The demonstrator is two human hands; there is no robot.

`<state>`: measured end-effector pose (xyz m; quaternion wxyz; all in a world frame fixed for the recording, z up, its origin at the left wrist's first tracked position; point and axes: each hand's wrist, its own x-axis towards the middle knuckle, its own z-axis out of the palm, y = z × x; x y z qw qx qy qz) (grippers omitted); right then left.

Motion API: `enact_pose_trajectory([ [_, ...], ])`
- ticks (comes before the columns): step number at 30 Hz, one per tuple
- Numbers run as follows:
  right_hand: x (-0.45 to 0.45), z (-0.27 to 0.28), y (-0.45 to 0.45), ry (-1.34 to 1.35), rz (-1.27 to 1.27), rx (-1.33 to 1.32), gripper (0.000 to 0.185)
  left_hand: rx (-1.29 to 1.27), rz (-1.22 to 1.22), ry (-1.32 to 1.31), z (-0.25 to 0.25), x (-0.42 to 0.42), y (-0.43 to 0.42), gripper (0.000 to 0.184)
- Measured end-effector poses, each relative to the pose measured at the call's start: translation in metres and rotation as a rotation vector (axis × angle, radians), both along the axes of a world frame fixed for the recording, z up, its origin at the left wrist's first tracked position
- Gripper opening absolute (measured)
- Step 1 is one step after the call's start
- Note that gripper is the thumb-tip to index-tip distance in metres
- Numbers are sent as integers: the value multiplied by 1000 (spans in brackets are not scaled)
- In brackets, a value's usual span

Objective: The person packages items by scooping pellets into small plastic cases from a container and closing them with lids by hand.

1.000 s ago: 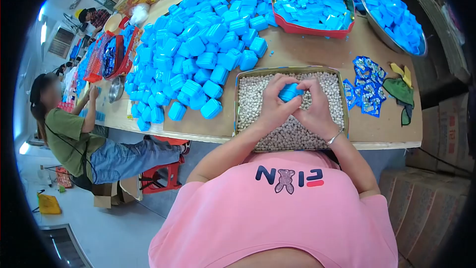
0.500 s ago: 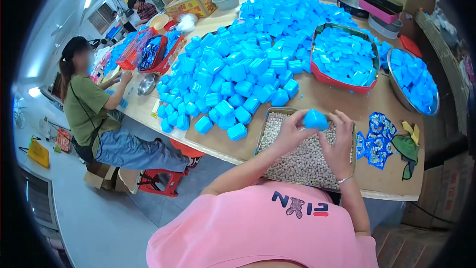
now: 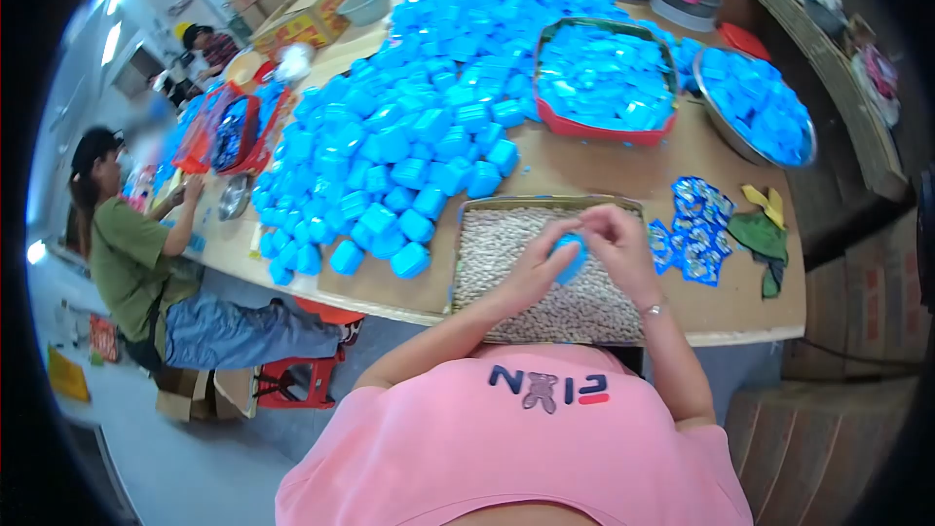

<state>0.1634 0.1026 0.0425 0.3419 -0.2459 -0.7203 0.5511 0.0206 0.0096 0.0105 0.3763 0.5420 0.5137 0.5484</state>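
Observation:
My left hand (image 3: 538, 271) is closed around a small blue plastic box (image 3: 573, 259), held tilted over a shallow rectangular tray (image 3: 465, 234). Small pale pellets (image 3: 506, 244), like beans or candies, fill the tray. My right hand (image 3: 623, 248) is close beside it, its fingers pinched together at the box's upper edge and near the left fingertips. Whatever those right fingers hold is hidden. Right of the tray lie blue printed packets (image 3: 703, 234).
A big heap of blue boxes (image 3: 409, 170) covers the table's left and back. Blue pieces fill a red-rimmed tub (image 3: 606, 129) and a metal bowl (image 3: 730, 129). Green and yellow cloth (image 3: 760, 234) lies at right. Another person (image 3: 131, 244) sits at the left.
The view has shifted, so the table's things appear further left. My hands have come closer together, and the blue box is turned more on edge, lower over the tray.

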Motion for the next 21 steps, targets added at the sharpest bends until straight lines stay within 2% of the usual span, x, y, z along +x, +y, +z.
enact_pose_trajectory([
  [1, -1, -7, -1, 26, 15, -105, 13, 88, 133, 51, 2, 6, 1, 39],
  [3, -6, -21, -7, 43, 29, -63, 10, -18, 258, 164, 12, 7, -4, 43],
  [7, -3, -16, -15, 43, 10, 226, 10, 77, 250, 79, 11, 10, -4, 48],
  [13, -4, -15, -21, 87, -15, 393, 11, 133, 298, 95, 10, 11, -6, 42],
  [15, -4, -14, -19, 73, -10, 344, 14, 143, 305, 93, 7, 8, -4, 43],
  [17, -2, -1, -13, 68, 51, -19, 19, 84, 258, 32, 12, 7, -1, 43],
  [18, 2, -6, 6, 2, -6, 219, 31, 60, 230, -17, 13, 6, 1, 43],
  [20, 16, -11, 76, -2, -314, 584, 30, 58, 219, -26, 18, 5, 4, 42],
  [21, 32, 4, 109, -80, -562, 710, 27, 65, 222, -26, 18, 3, 6, 42],
])
